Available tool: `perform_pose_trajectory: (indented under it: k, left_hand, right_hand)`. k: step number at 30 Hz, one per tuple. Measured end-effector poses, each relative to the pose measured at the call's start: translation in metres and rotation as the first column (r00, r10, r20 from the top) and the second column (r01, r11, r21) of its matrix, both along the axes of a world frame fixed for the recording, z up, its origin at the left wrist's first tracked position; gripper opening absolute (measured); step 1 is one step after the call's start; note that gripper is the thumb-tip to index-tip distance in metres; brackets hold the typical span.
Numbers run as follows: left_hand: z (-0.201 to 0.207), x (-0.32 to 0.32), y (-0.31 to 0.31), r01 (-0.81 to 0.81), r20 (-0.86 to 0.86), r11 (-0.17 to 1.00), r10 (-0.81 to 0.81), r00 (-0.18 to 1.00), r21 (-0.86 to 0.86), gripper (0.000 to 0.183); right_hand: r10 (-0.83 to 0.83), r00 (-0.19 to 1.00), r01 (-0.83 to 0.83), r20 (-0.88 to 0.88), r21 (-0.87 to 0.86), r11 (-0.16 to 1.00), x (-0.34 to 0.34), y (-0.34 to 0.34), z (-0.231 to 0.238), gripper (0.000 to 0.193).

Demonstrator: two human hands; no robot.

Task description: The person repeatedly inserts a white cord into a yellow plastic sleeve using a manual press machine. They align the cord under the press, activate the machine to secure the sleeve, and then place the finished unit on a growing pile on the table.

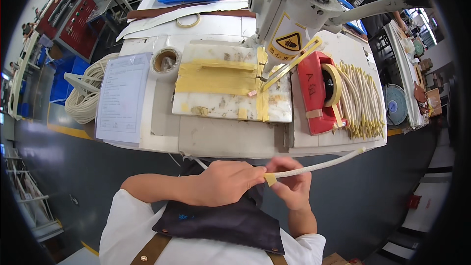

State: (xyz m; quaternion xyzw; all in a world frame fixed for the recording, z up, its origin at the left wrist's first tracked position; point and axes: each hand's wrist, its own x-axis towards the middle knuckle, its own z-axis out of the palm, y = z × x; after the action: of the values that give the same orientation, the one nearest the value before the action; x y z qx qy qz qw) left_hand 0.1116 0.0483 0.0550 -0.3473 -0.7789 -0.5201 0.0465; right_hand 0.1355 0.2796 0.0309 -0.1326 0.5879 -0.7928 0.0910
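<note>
In front of the table edge, a white cord (pixel 324 166) runs out to the right from between my hands, its far end tipped with yellow. A piece of yellow tape (pixel 270 179) hangs on the cord near its other end. My left hand (pixel 222 182) is closed, thumb and fingers pinching at that taped end. My right hand (pixel 294 194) is curled around the cord just beside the tape, its upper fingers smeared by motion. Left fingertips partly hide the cord's end.
A red tape dispenser (pixel 310 86) stands beside a bundle of yellow-tipped cords (pixel 362 99). A press machine (pixel 289 24) overhangs a marble slab (pixel 223 105) with yellow tape strips. Left are a clear tape roll (pixel 166 62), a paper sheet (pixel 120 99) and coiled cord (pixel 88 88).
</note>
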Motion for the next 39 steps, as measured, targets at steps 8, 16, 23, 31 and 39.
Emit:
perform_pose_trajectory:
  k: [8, 16, 23, 31, 39]
  left_hand:
    - [0.005, -0.002, -0.011, -0.135, -0.565, 0.965, -0.016, 0.825, -0.225, 0.039]
    - [0.008, 0.001, -0.011, -0.081, -0.311, 0.963, -0.002, 0.95, -0.255, 0.027]
    - [0.012, -0.006, -0.009, 0.107, 0.281, 0.986, -0.068, 0.957, -0.128, 0.016]
    - [0.006, -0.018, -0.018, 0.161, 0.91, 0.924, -0.372, 0.182, 0.346, 0.028]
    - [-0.023, -0.02, -0.015, 0.031, 0.704, 0.725, -0.658, -0.268, 0.689, 0.033]
  right_hand:
    - [-0.024, 0.967, 0.005, 0.253, 0.074, 0.997, 0.0, -0.016, 0.032, 0.027]
    - [0.006, 0.985, 0.061, -0.171, 0.384, 0.921, -0.016, -0.012, 0.029, 0.015]
    - [0.127, 0.969, -0.024, -0.211, 0.434, 0.901, -0.022, 0.001, 0.032, 0.015]
    - [0.238, 0.921, -0.155, -0.309, 0.269, 0.951, -0.032, 0.008, 0.019, 0.015]
    - [0.268, 0.81, -0.202, -0.522, 0.18, 0.963, -0.049, 0.009, 0.01, 0.016]
